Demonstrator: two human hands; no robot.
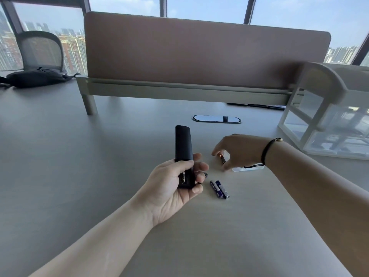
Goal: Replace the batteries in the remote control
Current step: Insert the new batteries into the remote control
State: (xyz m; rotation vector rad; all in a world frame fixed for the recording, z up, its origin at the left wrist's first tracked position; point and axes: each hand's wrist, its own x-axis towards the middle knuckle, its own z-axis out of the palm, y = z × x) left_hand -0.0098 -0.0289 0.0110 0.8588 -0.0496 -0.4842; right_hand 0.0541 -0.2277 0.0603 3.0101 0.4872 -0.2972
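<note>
Left hand: the left hand (175, 183) is palm up above the pale grey desk (69, 156), its grip wrapped around the lower end of a slim black plastic remote control (183, 154).
Remote control: it stands out of the grip, pointing away from the person; its near end lies open in the palm, with metal contacts visible inside.
Right hand: the right hand (237, 151) is lowered to the desk, to the right of the left grip; thumb and fingers pinch a small cylindrical battery with a gold-coloured end (222, 158).
Clear plastic piece: a small transparent plastic packet (246, 168) lies on the desk under the right hand.
Loose batteries: two small purple and silver cylindrical batteries (219, 189) lie side by side on the desk, touching, just right of the left grip and nearer to the person than the right grip.
Wrist: a thin black cord bracelet (266, 151) sits on the right wrist.
</note>
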